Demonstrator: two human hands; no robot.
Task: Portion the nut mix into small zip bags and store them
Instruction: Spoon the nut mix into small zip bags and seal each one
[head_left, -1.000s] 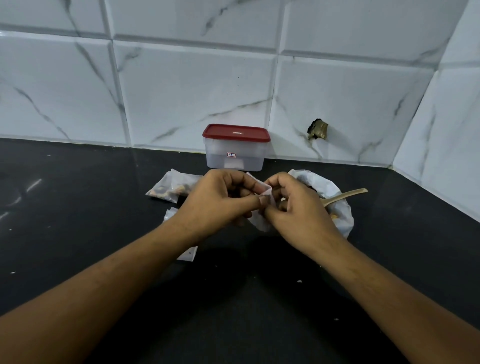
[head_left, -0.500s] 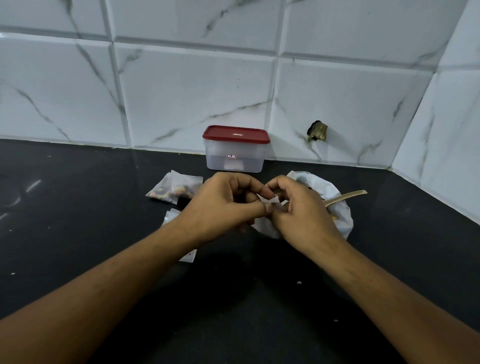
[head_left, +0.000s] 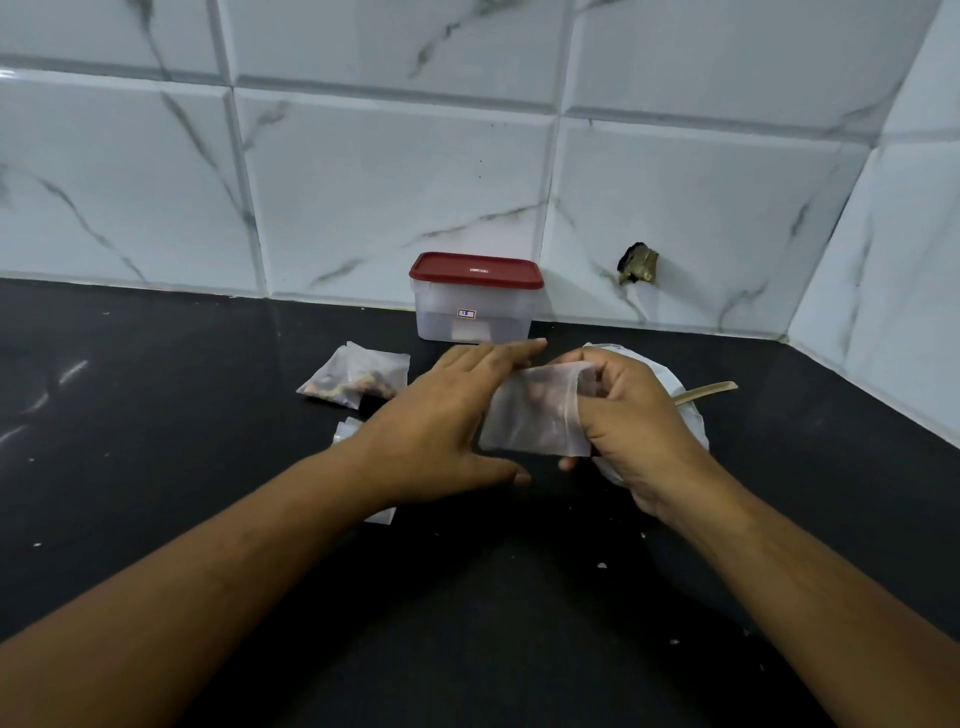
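Note:
A small clear zip bag (head_left: 530, 410) hangs above the black counter, mouth gaping at its right end, and looks empty. My right hand (head_left: 628, 415) pinches that open end with curled fingers. My left hand (head_left: 447, 415) lies flat, fingers straight, behind and against the bag's left side. A filled zip bag (head_left: 358, 379) of nut mix lies on the counter to the left. Behind my right hand sits the large white bag (head_left: 670, 384) of nut mix with a wooden spoon (head_left: 711, 389) sticking out.
A clear storage box with a red lid (head_left: 475, 299) stands shut against the tiled wall. Flat spare zip bags (head_left: 348, 431) lie under my left wrist. The tiled wall turns a corner at the right. Crumbs dot the counter (head_left: 156, 415).
Both hands were pinching the bag's top together. My left hand has let go and straightened beside the bag, and the bag's mouth has spread open in my right hand.

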